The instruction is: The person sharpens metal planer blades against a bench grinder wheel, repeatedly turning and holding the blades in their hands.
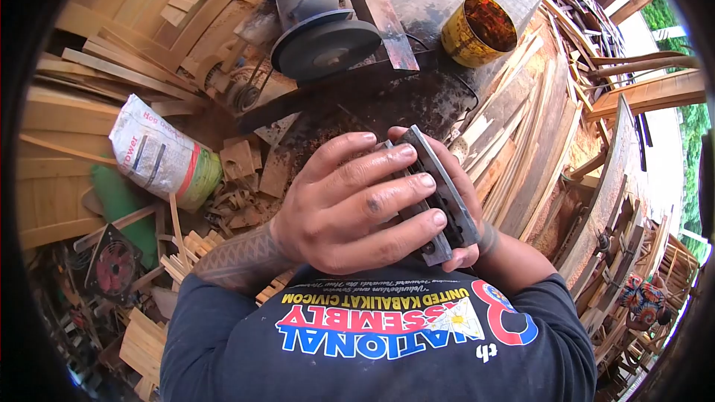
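Note:
Between my hands, close to my chest, is a dark metal block [438, 192] made of long flat bars, with a slot and what look like bolt heads along it. It is held tilted, and its exact kind I cannot make out. My left hand [357, 205] lies across its near side, fingertips pressed on the bars. Behind and to the right of it, my right hand [460, 179] is wrapped round the far side, partly hidden. A bench grinder [324, 48] with a large grey wheel stands beyond my hands, mounted on the dark worktop [372, 97].
A yellow can [478, 30] stands at the back right of the worktop. Long wood strips [521, 149] are stacked on the right. At left are a white sack [156, 149], wood offcuts [238, 160] and a small fan-like unit [113, 262].

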### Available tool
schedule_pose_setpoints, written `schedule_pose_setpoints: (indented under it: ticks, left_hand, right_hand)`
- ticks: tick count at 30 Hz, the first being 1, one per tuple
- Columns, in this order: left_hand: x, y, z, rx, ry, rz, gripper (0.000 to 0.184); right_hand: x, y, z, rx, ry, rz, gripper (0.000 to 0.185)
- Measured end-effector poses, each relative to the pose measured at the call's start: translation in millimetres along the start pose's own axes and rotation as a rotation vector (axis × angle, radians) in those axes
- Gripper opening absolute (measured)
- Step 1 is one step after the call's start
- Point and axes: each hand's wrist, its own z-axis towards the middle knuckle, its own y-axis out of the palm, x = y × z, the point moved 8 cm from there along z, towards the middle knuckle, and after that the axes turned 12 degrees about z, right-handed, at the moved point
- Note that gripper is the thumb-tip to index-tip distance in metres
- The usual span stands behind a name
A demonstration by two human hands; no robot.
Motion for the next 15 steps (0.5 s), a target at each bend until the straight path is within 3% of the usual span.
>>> schedule_pose_setpoints:
  ticks: [3, 6, 13, 15]
  left_hand:
    - [-9.2, -4.4, 2.0, -0.018, 0.006, -0.017, 0.043]
    - [-13.2, -1.2, 2.9, -0.061, -0.027, -0.014, 0.034]
    - [-11.6, -4.8, 6.3, 0.008, 0.008, 0.062, 0.037]
    - [-12.6, -3.7, 2.9, -0.018, -0.015, 0.058, 0.049]
  right_hand:
    - [-0.1, 4.0, -2.4, -0.019, 0.012, 0.069, 0.146]
    - [1.1, 6.0, -0.5, -0.07, -0.027, 0.106, 0.144]
    - [-0.3, 7.3, 4.2, -0.112, -0.059, 0.066, 0.14]
    - [-1.3, 8.1, 5.4, -0.112, -0.055, 0.058, 0.14]
